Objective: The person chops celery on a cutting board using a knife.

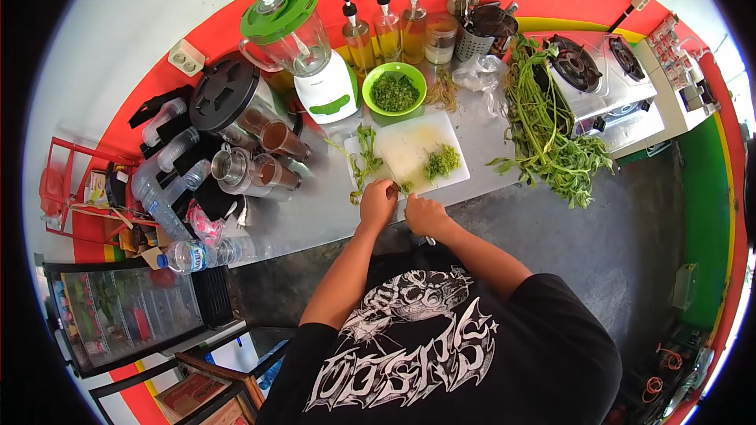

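Observation:
At the near edge of the white cutting board [402,149], my left hand [379,204] is closed round green stems that run up the board's left side. Beside it, my right hand [426,216] is wrapped round a knife handle [430,241], whose end shows below the fist; the blade is mostly hidden. Uncut leafy greens [367,152] lie on the left of the board, and a pile of chopped greens [442,161] on the right. Behind the board stands a green bowl [422,79] with chopped greens inside.
A blender [327,86], pump bottles [387,33] and a jar stand at the back. Leafy bunches [551,126] hang over the front edge beside the gas stove [602,79]. Metal cups, a black-lidded container [224,94] and plastic bottles [186,256] are on the left.

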The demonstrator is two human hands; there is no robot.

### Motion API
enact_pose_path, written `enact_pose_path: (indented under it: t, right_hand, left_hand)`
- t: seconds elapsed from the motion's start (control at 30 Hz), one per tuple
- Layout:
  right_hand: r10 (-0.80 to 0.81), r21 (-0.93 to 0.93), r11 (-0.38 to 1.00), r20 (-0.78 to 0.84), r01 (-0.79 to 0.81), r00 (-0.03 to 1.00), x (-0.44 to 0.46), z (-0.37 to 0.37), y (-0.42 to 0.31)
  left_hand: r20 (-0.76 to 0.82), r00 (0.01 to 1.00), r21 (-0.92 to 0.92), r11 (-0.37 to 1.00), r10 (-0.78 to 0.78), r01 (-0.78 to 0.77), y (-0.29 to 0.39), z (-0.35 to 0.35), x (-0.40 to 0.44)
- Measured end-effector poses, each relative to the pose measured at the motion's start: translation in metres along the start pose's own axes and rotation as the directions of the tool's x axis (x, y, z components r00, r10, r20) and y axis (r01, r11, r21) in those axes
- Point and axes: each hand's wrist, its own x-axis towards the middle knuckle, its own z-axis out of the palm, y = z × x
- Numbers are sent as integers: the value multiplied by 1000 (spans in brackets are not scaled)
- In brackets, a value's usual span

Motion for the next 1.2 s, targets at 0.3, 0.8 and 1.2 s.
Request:
enact_pose_path:
  t: [0.3,0.8,1.2]
  right_hand:
    - [-15,-12,1000,-23,14,1000,-1,0,-2]
    - [-21,15,1000,-48,22,999,-2,5,-5]
    - [-29,23,999,2,29,1000,3,-1,0]
  left_hand:
    - [-133,985,78,992,111,-101,7,5,-27]
    - [-35,994,-161,982,-101,94,-1,-2,-14]
    - [19,980,-111,974,-197,198,2,0,-8]
